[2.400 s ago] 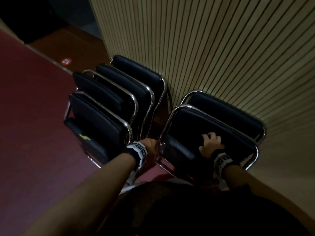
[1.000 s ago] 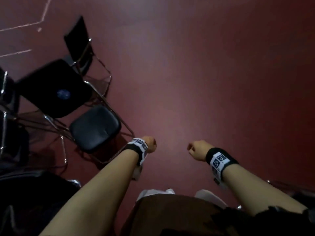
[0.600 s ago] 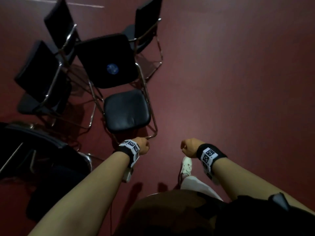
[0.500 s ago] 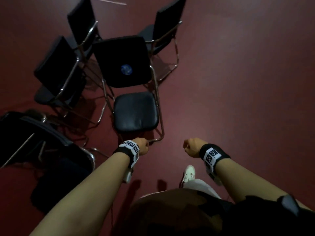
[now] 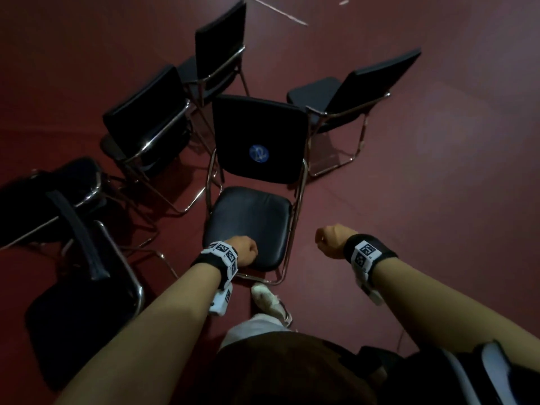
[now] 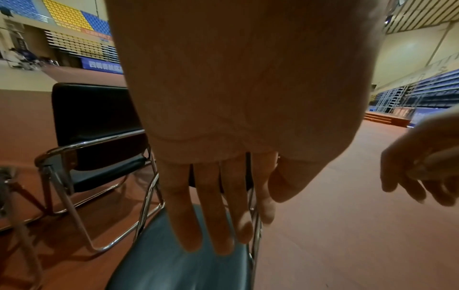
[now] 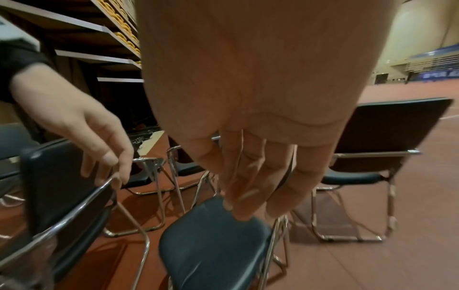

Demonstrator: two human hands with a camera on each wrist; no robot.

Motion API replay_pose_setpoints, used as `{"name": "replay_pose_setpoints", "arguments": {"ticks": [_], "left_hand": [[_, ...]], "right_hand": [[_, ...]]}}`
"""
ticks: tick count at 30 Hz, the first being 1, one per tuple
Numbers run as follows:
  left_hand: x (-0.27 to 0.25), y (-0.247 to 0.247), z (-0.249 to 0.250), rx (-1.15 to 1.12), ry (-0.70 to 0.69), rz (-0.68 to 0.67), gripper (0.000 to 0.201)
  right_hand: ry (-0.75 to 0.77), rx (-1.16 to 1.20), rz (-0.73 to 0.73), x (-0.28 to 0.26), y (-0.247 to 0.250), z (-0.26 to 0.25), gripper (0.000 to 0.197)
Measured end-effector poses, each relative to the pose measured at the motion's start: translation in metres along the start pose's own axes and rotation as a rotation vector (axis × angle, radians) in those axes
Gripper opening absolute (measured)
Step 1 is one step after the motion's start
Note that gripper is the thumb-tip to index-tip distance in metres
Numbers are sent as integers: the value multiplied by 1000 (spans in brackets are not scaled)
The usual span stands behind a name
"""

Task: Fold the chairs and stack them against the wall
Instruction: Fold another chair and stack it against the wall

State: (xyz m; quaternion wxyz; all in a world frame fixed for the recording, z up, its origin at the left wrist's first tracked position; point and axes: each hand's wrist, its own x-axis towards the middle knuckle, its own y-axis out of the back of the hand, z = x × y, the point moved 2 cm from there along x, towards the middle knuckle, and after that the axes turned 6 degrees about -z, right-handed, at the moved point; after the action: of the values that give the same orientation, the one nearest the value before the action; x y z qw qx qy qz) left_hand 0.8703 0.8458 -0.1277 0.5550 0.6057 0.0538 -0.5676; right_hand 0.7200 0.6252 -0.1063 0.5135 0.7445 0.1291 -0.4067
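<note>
An unfolded black chair with a chrome frame stands right in front of me, its seat (image 5: 248, 220) near and its backrest (image 5: 260, 135) carrying a round blue sticker. My left hand (image 5: 245, 252) hangs over the seat's front edge, holding nothing. The left wrist view shows its fingers (image 6: 213, 215) straight above the seat (image 6: 174, 270). My right hand (image 5: 331, 239) hovers over the floor just right of the chair, also holding nothing. Its fingers (image 7: 255, 186) hang loosely above the seat (image 7: 211, 245).
More unfolded black chairs stand around: one at left (image 5: 146, 118), one far behind (image 5: 219, 39), one at right (image 5: 365, 86). Further chairs (image 5: 73, 229) crowd the lower left. Red floor (image 5: 423, 200) spreads to the right. My white shoe (image 5: 268, 302) is by the chair's front rail.
I have turned from the folded chairs at the wall and walked up to the unfolded chairs. The nearest chair has come close, and my left hand is now over its seat.
</note>
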Motion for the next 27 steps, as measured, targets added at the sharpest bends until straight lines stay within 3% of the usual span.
{"name": "replay_pose_setpoints", "arguments": {"ticks": [6, 10, 21, 27], "left_hand": [[57, 70, -34, -67, 13, -32, 28], [83, 113, -61, -123, 38, 24, 30], [119, 159, -109, -419, 319, 56, 30], [138, 194, -93, -571, 446, 139, 27]], "right_hand": [[8, -59, 15, 69, 83, -16, 34], [85, -103, 61, 116, 134, -36, 35], [294, -277, 131, 248, 277, -98, 43], [327, -322, 303, 306, 342, -100, 57]]}}
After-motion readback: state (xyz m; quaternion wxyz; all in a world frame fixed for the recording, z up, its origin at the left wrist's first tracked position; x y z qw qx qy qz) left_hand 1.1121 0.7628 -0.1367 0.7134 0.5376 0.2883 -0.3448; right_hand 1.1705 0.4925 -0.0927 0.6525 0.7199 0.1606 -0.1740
